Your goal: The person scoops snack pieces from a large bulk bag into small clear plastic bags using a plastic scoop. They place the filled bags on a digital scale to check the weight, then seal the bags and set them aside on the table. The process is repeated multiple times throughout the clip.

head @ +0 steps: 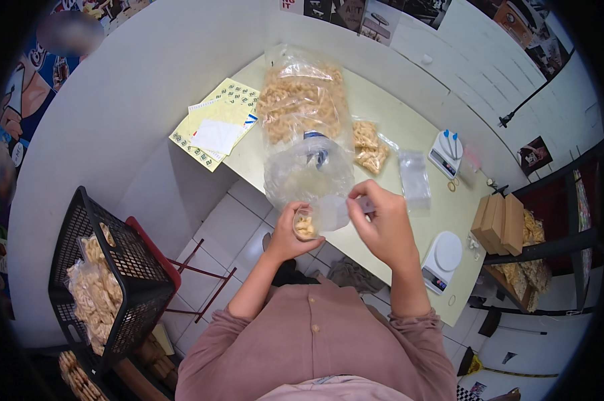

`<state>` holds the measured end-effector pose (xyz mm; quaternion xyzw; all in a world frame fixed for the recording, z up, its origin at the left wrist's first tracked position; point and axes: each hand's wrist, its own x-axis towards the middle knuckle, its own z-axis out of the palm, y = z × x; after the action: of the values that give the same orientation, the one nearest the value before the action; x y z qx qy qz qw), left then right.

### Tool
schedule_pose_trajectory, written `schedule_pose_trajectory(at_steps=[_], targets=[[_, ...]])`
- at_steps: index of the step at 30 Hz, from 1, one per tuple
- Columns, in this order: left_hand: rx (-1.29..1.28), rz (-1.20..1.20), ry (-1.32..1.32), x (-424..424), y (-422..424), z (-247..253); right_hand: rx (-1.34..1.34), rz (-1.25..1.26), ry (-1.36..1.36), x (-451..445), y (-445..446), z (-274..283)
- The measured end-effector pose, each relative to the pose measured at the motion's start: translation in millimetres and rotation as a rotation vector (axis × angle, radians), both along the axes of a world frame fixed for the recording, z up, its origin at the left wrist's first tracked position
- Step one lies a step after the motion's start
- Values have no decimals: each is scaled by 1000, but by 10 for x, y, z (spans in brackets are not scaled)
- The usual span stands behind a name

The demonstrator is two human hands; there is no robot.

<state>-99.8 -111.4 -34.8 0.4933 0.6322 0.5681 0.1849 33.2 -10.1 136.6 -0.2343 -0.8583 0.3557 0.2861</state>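
Observation:
In my left hand [291, 234] is a small clear plastic cup [300, 223] with pale, curled snack pieces inside. My right hand [382, 218] pinches the handle of a translucent plastic scoop [335, 212], whose bowl is beside the cup's rim. Just beyond both hands lies the crumpled open mouth [307, 173] of a large clear plastic bag [302, 100] full of the same kind of snacks. Two small filled bags [371, 148] lie to its right, and a stack of flat clear empty bags [415, 179] is close to my right hand.
Two white kitchen scales [446, 154] [442, 258] stand along the table's right side, the farther one bearing blue-tipped items. Yellow label sheets [216, 125] overhang the table's left edge. A black plastic crate [116, 280] of filled bags stands left; cardboard boxes [497, 224] are right.

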Motion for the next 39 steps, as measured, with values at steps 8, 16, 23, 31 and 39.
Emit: schedule_pose_trajectory(at_steps=[8,16,23,31,39], targets=[[300,146,-706,-537,-390,-231,-585,-368,265,183,-12,-740],[288,194,-625,-1033,-436,-166,49,-343,118,-425,-278,-1649],[157,204,-385,-1398,-272,-95,119,-413,-17,-933,-112,-1823],[92,-44,-660,-2041,53,-372,-233,-477,-5,-1312,58,-2089],[-79,-248,-771,-2589,530,-568,-22,-316,-338,-1532,395,-2704]])
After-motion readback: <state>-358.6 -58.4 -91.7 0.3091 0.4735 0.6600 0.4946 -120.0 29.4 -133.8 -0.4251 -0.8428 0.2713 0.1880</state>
